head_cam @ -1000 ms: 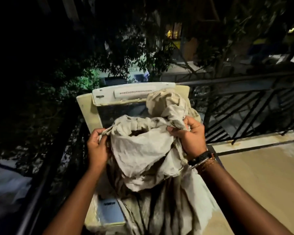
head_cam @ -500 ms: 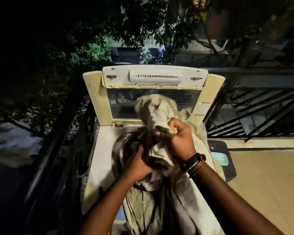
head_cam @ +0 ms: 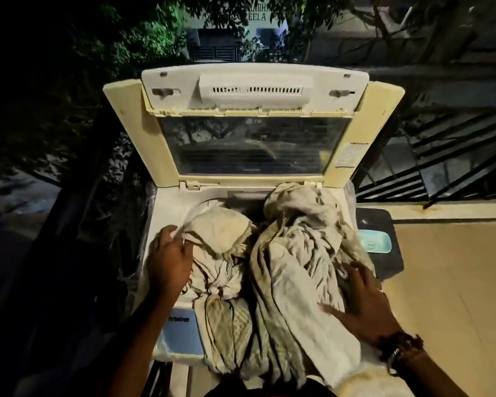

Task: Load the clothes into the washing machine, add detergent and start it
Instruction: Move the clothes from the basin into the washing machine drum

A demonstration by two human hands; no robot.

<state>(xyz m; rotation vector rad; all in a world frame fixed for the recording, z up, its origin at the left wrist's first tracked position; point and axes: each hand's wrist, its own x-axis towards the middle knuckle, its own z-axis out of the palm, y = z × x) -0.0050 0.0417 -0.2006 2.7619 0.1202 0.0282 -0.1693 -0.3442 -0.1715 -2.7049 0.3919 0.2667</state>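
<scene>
A heap of pale beige clothes [head_cam: 284, 270] lies across the open top of a cream washer [head_cam: 166, 213], bunched into two mounds that cover the drum mouth and spill forward over the front edge toward the person. The left mound is a crumpled roll; the right one is a longer, taller bundle reaching back almost to the hinge. The left hand [head_cam: 169, 259] rests on the left mound with its fingers curled loosely into the cloth at the mound's edge, a light grip rather than a closed fist. The right hand [head_cam: 367, 305] lies flat on the lower right side of the big bundle, fingers spread wide, pressing and grasping nothing; a dark band [head_cam: 398, 351] circles its wrist. The lid [head_cam: 252, 116] stands upright behind the clothes, its clear window facing the person and a white vented panel along its top. A blue label [head_cam: 181, 333] shows on the washer's front left corner, partly covered by cloth. Just right of the washer, a small teal tray [head_cam: 377, 242] sits on a dark mat [head_cam: 384, 253], which lies on a tan tiled floor [head_cam: 447, 282]. A black metal railing [head_cam: 447, 156] runs behind, with dark trees [head_cam: 143, 44] and a building beyond it in the night.
</scene>
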